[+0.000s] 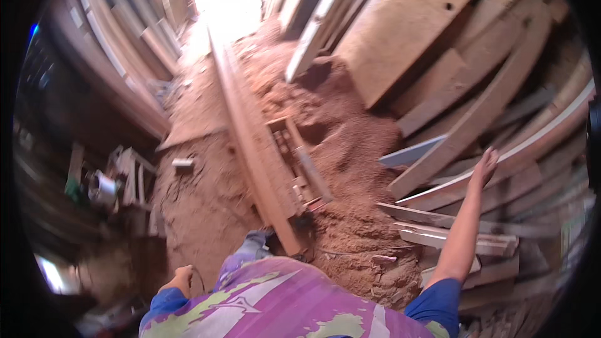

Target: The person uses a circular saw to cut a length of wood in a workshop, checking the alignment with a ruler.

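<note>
My right hand [486, 166] reaches out to the right with its fingers stretched. It is in front of a long, pale-edged board [538, 134] that leans among other timber; whether it touches the board I cannot tell. My left hand [183, 272] is low by my left side, small and slightly blurred, with its fingers curled. A thin dark line, perhaps a cord [200, 277], curves beside it; what the fingers hold is hidden. Ahead of my body, long reddish planks [247, 131] run away toward the bright opening.
A low wooden frame [303, 159] stands beside the planks. Heaped sawdust [360, 150] covers the floor to the right. A wide wooden panel [413, 19] and curved boards lean at the right, more timber [106, 37] at the left. Short boards [457, 238] lie below my right arm.
</note>
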`<action>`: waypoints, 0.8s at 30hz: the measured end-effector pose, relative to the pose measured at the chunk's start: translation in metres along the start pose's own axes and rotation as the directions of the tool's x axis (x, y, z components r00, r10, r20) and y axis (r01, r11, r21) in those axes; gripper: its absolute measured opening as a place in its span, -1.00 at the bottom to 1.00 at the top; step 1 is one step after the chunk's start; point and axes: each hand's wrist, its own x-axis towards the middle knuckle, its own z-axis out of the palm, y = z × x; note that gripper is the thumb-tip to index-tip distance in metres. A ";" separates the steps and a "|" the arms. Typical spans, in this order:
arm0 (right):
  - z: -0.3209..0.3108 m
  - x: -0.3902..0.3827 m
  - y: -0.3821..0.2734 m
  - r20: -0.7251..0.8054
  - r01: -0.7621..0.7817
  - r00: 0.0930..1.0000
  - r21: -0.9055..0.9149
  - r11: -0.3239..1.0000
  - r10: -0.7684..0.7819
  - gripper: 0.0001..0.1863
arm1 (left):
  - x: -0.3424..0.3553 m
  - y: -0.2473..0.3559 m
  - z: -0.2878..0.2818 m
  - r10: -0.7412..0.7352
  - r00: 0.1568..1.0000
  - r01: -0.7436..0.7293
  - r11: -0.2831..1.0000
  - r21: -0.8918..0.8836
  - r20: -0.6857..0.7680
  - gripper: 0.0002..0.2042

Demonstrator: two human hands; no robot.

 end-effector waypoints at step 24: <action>0.089 -0.602 -0.100 0.839 -0.840 -0.542 -0.542 0.023 -0.053 -0.23 | -0.279 0.238 0.179 0.433 0.464 -0.367 0.888 -0.277 0.773 -0.32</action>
